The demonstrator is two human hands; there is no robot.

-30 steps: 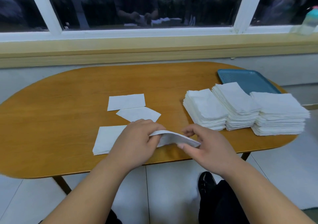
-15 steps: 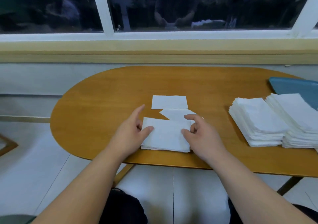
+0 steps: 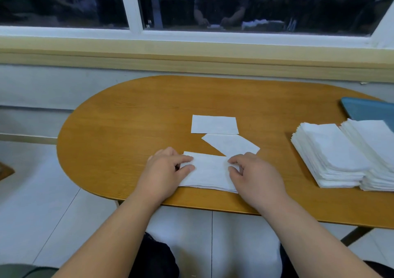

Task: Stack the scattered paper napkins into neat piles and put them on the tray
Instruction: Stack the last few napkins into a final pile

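Thin pile (image 3: pixel 210 174) lies flat on the near tabletop (image 3: pixel 132 117) edge, between the two sets of fingers. Its long axis runs left-right, so each hand gets one short end. On the left hand (image 3: pixel 165 171), thumb and forefinger are curled, nipping the left end. On the right hand (image 3: pixel 253 175), fingers (image 3: pixel 233 160) are curled with tips on the right end. That looks like a light pinch, but I can't tell if the thumb gets under. Just beyond the fingertips, the skewed napkin (image 3: pixel 232 144) has a corner meeting the pile's far edge, nearer the right hand. The straight napkin (image 3: pixel 214 124) lies past it. Stacks (image 3: pixel 332 154) and tray (image 3: pixel 366 109) sit well right of the fingers.
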